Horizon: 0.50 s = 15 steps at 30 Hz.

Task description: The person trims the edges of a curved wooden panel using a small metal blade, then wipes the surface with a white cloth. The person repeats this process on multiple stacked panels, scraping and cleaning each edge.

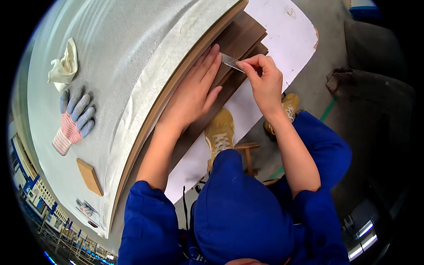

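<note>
My left hand (189,95) lies flat with its fingers stretched out on a dark brown wood board (233,36), beside the long edge of the covered table. Between the thumb and fingers of my right hand (263,78) is a thin, flat grey blade-like piece (231,62). Its far end rests near my left fingertips, over the brown boards. A fine, hair-like strand shows beside it. Several brown boards seem to be stacked there, their ends stepped. My fingers hide part of the grey piece.
The pale-covered table (145,26) holds a striped work glove (73,121), a crumpled white cloth (65,66) and a small tan wood block (89,176). A white panel (289,39) lies under the boards. A wooden stool (248,154) and dark covered shapes (371,101) stand to the right.
</note>
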Each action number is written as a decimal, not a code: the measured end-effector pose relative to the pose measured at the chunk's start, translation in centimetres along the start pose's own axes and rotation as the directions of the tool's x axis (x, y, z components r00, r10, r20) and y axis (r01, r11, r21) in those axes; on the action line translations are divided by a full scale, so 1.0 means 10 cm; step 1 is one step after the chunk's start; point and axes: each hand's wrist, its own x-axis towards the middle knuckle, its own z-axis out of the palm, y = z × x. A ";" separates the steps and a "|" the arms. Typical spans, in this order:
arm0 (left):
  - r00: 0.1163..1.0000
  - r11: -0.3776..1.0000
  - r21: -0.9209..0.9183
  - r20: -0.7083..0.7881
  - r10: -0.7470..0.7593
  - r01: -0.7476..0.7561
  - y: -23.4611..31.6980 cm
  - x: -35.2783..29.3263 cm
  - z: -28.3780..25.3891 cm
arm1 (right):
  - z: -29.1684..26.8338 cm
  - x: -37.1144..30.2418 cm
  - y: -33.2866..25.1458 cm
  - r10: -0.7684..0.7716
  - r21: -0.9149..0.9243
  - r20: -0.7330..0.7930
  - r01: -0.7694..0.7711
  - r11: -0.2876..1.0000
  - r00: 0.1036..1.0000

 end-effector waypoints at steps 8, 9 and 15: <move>1.000 0.999 -0.048 -0.013 -0.003 0.002 -0.01 -0.03 0.00 | 0.03 -0.06 -0.01 -0.009 0.013 -0.005 0.009 1.000 1.000; 1.000 0.999 -0.045 -0.017 -0.004 0.003 -0.01 -0.03 0.00 | 0.04 -0.06 0.00 -0.005 0.017 -0.003 0.006 1.000 1.000; 1.000 1.000 -0.004 -0.019 0.004 -0.004 -0.01 -0.09 -0.01 | 0.06 -0.11 -0.01 -0.036 0.004 0.003 0.036 0.999 0.999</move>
